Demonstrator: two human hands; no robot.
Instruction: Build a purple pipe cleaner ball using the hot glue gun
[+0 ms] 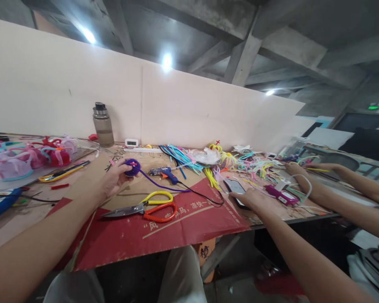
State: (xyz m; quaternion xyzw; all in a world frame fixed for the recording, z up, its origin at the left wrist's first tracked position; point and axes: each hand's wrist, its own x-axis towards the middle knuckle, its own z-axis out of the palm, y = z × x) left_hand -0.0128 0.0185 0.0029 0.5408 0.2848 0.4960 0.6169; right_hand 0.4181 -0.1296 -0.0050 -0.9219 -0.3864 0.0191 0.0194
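In my left hand (116,179) is a round coil of fuzzy purple pipe cleaner (132,167), pinched at its left side. Its loose tail runs right across the cardboard. My right hand (251,198) is on a smartphone (236,188) with a lit screen, one digit across its face; the other fingers are partly hidden. Between my hands lies a blue hot glue gun (168,174) with a black cord. Nearer me are large scissors (142,208) with one yellow and one red handle, blades pointing left.
Red-printed cardboard (189,227) covers the table front. A water bottle (102,126) and small digital clock (132,143) stand by the white partition. Colourful pipe cleaners (183,158) lie behind. Fuzzy pink and red pieces (34,158) sit left. At right are another person's hands (298,174) and a purple box (282,195).
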